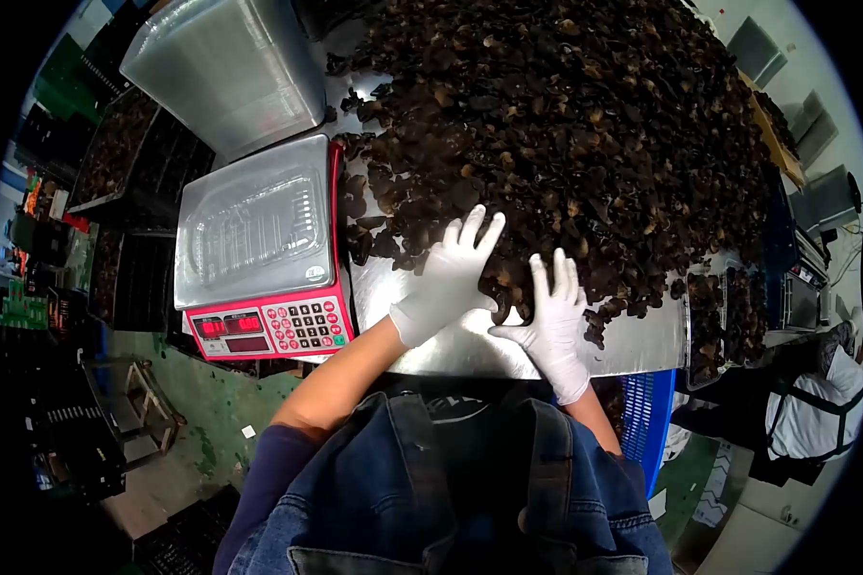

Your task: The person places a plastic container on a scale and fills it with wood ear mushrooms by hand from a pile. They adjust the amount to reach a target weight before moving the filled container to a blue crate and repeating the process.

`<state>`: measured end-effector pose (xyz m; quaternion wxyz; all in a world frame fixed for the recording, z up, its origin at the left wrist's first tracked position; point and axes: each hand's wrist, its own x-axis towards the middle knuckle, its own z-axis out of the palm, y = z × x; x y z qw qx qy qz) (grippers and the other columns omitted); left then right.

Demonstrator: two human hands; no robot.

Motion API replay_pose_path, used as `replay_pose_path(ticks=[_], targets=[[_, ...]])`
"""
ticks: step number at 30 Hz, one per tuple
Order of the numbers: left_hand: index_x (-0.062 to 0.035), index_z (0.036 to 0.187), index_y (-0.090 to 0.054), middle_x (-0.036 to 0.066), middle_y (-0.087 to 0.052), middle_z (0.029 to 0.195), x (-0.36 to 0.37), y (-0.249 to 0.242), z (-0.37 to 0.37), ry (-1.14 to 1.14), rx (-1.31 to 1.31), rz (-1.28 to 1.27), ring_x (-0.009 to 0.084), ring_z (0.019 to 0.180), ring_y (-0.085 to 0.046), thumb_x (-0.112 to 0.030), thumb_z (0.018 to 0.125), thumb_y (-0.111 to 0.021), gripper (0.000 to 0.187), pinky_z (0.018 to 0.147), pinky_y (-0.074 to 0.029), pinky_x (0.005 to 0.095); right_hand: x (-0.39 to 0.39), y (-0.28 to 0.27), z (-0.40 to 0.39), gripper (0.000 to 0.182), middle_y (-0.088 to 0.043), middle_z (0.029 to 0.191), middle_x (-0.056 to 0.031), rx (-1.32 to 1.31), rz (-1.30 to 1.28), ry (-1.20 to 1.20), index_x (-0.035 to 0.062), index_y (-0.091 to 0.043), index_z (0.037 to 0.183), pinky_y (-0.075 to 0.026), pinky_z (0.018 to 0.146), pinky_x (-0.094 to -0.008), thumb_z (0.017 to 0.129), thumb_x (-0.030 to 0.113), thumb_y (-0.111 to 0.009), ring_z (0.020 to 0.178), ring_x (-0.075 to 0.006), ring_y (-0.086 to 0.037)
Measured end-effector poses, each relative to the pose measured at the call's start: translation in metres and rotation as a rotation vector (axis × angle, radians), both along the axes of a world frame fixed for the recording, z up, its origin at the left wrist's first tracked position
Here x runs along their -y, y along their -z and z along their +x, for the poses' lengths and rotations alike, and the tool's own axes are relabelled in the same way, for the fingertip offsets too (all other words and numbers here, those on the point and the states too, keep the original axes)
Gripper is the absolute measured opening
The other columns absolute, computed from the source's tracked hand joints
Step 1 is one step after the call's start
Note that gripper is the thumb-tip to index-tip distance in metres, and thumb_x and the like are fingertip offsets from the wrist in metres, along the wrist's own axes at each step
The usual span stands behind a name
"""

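Note:
A large heap of dark brown, ear-like pieces resembling wood ear mushrooms (585,134) covers most of the metal table (633,345). My left hand (451,278), in a white glove, lies at the near edge of the heap with its fingers spread and nothing in them. To its right, my right hand (553,326), gloved too, reaches the same edge, fingers stretched out and thumb apart. Left of my hands stands a red weighing scale (268,331) with a lit red display. A clear plastic tray (259,230) rests on its pan.
Behind the scale rises a stack of clear plastic containers (230,81). Black crates (129,278) with dark pieces stand at the left. At the table's right end is a clear tray of pieces (706,326). A blue basket (650,417) sits below the table edge.

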<state>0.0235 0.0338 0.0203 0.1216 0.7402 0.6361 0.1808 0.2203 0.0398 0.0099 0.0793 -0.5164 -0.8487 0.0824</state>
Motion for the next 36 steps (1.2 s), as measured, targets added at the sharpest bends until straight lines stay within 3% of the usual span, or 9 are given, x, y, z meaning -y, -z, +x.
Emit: replay_pose_path(ticks=[5, 14, 17, 20, 21, 29, 32, 34, 36], targets=[[-0.0158, 0.148, -0.041, 0.019, -0.040, 0.146, 0.024, 0.013, -0.006, 0.093, 0.019, 0.018, 0.0378, 0.128, -0.044, -0.024, 0.064, -0.081, 0.092, 0.099, -0.047, 0.0430, 0.015, 0.014, 0.008, 0.113, -0.032, 0.152, -0.0210, -0.075, 0.107, -0.038, 0.0172, -0.041, 0.146, -0.036, 0.102, -0.0514, 0.050, 0.052, -0.090, 0.136, -0.0391, -0.035], [-0.0099, 0.146, -0.038, 0.018, -0.040, 0.143, 0.031, 0.002, -0.012, -0.066, 0.230, -0.019, 0.0370, 0.129, -0.044, -0.022, 0.070, -0.081, 0.089, 0.101, -0.048, 0.0417, 0.005, 0.004, -0.003, 0.116, -0.033, 0.151, -0.0195, -0.146, 0.066, 0.019, 0.0099, -0.035, 0.150, -0.037, 0.103, -0.0488, 0.054, 0.042, -0.092, 0.130, -0.0372, -0.039], [-0.0081, 0.147, -0.035, 0.017, -0.040, 0.143, 0.031, 0.007, -0.017, -0.087, 0.223, -0.001, 0.0360, 0.130, -0.044, -0.021, 0.069, -0.082, 0.092, 0.100, -0.048, 0.0417, 0.003, 0.008, 0.001, 0.106, -0.038, 0.148, -0.0186, -0.181, 0.053, 0.015, 0.0112, -0.038, 0.148, -0.039, 0.098, -0.0551, 0.063, 0.055, -0.083, 0.128, -0.0385, -0.042], [-0.0075, 0.148, -0.034, 0.017, -0.040, 0.144, 0.027, 0.004, -0.017, -0.097, 0.231, -0.021, 0.0364, 0.129, -0.044, -0.020, 0.066, -0.083, 0.096, 0.100, -0.049, 0.0420, 0.004, 0.009, 0.004, 0.109, -0.039, 0.147, -0.0185, -0.189, 0.037, 0.003, 0.0108, -0.036, 0.149, -0.040, 0.098, -0.0538, 0.062, 0.053, -0.085, 0.126, -0.0380, -0.043], [-0.0071, 0.148, -0.034, 0.017, -0.040, 0.144, 0.024, 0.002, -0.016, -0.096, 0.225, -0.047, 0.0366, 0.129, -0.044, -0.020, 0.064, -0.083, 0.098, 0.099, -0.049, 0.0421, 0.003, 0.006, 0.000, 0.118, -0.038, 0.147, -0.0190, -0.152, 0.021, 0.024, 0.0079, -0.032, 0.151, -0.040, 0.104, -0.0449, 0.053, 0.035, -0.094, 0.126, -0.0367, -0.043], [-0.0037, 0.146, -0.038, 0.017, -0.046, 0.137, -0.001, -0.003, -0.002, -0.111, 0.118, -0.056, 0.0361, 0.122, -0.049, -0.018, 0.059, -0.084, 0.099, 0.093, -0.052, 0.0406, -0.013, -0.007, -0.018, 0.118, -0.036, 0.148, -0.0196, -0.149, -0.074, 0.055, 0.0098, -0.033, 0.151, -0.042, 0.104, -0.0459, 0.053, 0.033, -0.094, 0.125, -0.0376, -0.044], [-0.0027, 0.140, -0.043, 0.017, -0.049, 0.131, 0.006, 0.012, -0.008, -0.084, 0.155, -0.004, 0.0352, 0.119, -0.049, -0.018, 0.060, -0.084, 0.091, 0.092, -0.052, 0.0406, -0.010, -0.017, -0.017, 0.108, -0.036, 0.149, -0.0215, -0.171, -0.016, -0.017, 0.0101, -0.038, 0.149, -0.043, 0.101, -0.0475, 0.060, 0.042, -0.089, 0.126, -0.0398, -0.045], [-0.0020, 0.136, -0.046, 0.017, -0.050, 0.128, 0.012, 0.018, -0.010, -0.091, 0.182, 0.008, 0.0350, 0.118, -0.049, -0.017, 0.062, -0.082, 0.083, 0.093, -0.050, 0.0406, -0.014, -0.033, -0.020, 0.075, -0.047, 0.141, -0.0192, -0.277, 0.126, -0.022, 0.0131, -0.055, 0.138, -0.042, 0.098, -0.0449, 0.074, 0.044, -0.079, 0.120, -0.0369, -0.049], [-0.0018, 0.136, -0.046, 0.016, -0.050, 0.129, 0.016, 0.020, -0.009, -0.085, 0.202, 0.048, 0.0355, 0.118, -0.049, -0.016, 0.064, -0.081, 0.081, 0.095, -0.049, 0.0412, -0.028, -0.042, -0.033, 0.061, -0.052, 0.136, -0.0138, -0.164, 0.187, -0.034, 0.0172, -0.061, 0.132, -0.044, 0.093, -0.0427, 0.077, 0.036, -0.078, 0.115, -0.0320, -0.051]])
